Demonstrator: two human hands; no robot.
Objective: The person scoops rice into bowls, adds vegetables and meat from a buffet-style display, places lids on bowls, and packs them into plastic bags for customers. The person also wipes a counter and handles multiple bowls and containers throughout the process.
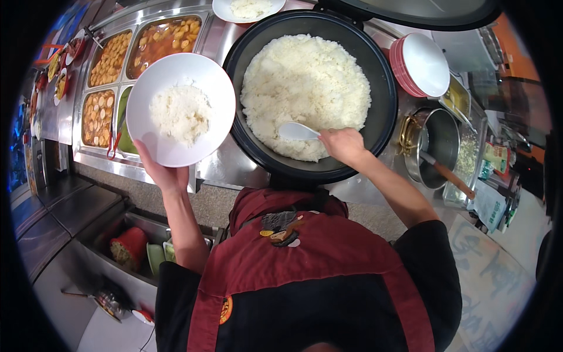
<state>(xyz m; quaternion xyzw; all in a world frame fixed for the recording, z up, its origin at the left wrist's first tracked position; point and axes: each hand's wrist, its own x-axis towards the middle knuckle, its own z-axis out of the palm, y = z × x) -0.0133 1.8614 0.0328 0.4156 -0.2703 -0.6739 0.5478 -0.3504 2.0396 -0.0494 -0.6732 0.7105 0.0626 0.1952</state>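
My left hand (165, 169) supports a white bowl (143, 110) from its near rim, left of the cooker. A mound of white rice (180, 115) lies in the bowl's middle. In front of me stands a large rice cooker (380, 132) with a dark rim, its lid (422, 11) raised at the far side. Cooked rice (308, 79) fills much of the pot. My right hand (343, 144) grips a white rice paddle (298, 131) near the pot's near right side. The paddle's blade rests at the rice surface; its handle is hidden in my fingers.
Steel food pans with a stew (165, 39) and sliced pieces in sauce (98, 116) sit at left. Red-sided white bowls (424, 66) are stacked at right, beyond a steel pot (411, 154) with a wooden-handled utensil (453, 178). Another rice bowl (226, 11) stands at the far edge.
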